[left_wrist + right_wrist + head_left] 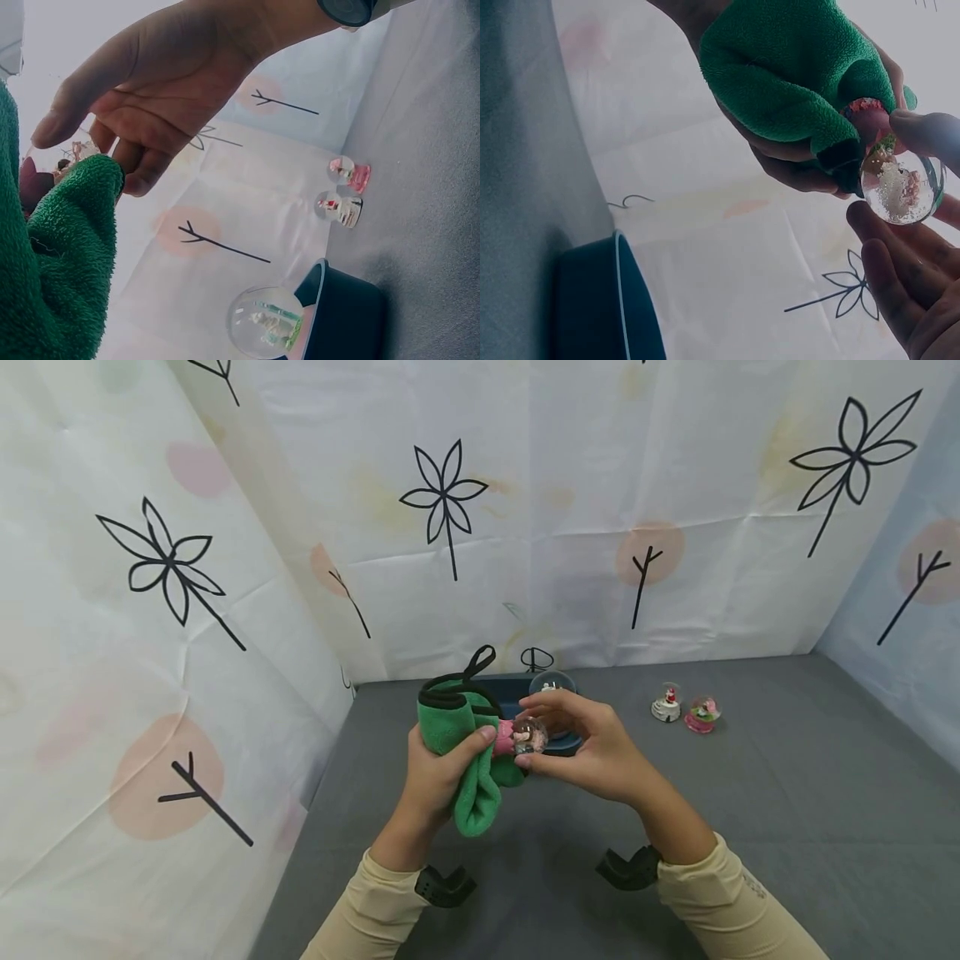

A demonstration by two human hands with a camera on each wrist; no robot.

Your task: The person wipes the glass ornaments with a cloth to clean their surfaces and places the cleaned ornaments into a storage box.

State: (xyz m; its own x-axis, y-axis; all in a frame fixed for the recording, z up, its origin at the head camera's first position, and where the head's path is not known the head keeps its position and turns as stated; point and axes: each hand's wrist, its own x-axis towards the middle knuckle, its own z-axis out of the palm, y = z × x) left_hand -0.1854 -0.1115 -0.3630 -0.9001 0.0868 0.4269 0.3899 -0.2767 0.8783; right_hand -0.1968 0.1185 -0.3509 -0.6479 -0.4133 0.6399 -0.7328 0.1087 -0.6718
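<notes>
We see the left hand (437,777) gripping a fuzzy green cloth with black trim (480,802); from it a small pink-based snow globe (517,737) pokes toward 3 o'clock. The right hand's (600,750) thumb and fingers curl around its clear, round dome. Beyond, at 12 o'clock, sits a smooth dark-blue tub (349,322); near 3 o'clock, a white-based globe (666,702) and a hot-pink-based globe (702,715). The left wrist view best shows the tub's large clear globe (266,322); the right reveals sparkling specks inside the held dome.
</notes>
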